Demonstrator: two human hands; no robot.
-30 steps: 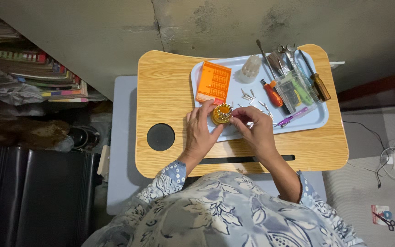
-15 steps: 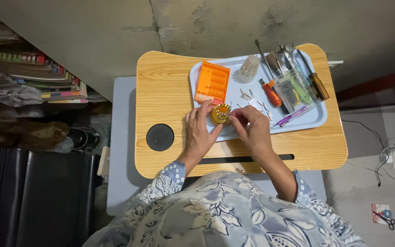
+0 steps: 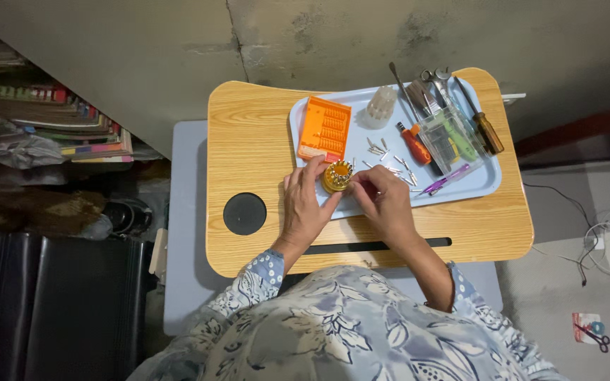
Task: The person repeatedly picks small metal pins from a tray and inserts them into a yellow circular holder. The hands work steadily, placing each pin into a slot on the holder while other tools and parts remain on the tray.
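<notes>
A round yellow bit holder (image 3: 337, 176) with small metal bits standing in it sits at the near edge of a light blue tray (image 3: 485, 185). My left hand (image 3: 303, 206) grips its left side with thumb and fingers. My right hand (image 3: 384, 201) is just right of the holder, fingertips pinched by its rim; whether it holds a bit is too small to tell. Several loose silver bits (image 3: 390, 159) lie scattered on the tray beyond my right hand. An orange bit case (image 3: 325, 129) lies behind the holder.
The tray rests on a wooden lap desk (image 3: 248, 141) with a black round recess (image 3: 244, 213) and a dark slot (image 3: 375, 245). On the tray's right are a red-handled screwdriver (image 3: 415, 144), a clear plastic box (image 3: 447, 139), a brown-handled screwdriver (image 3: 487, 131), wrenches and a purple tool (image 3: 446, 180). Books are stacked at far left.
Both hands stay at the yellow holder; my right fingers have shifted slightly at its rim. The view has drifted a little.
</notes>
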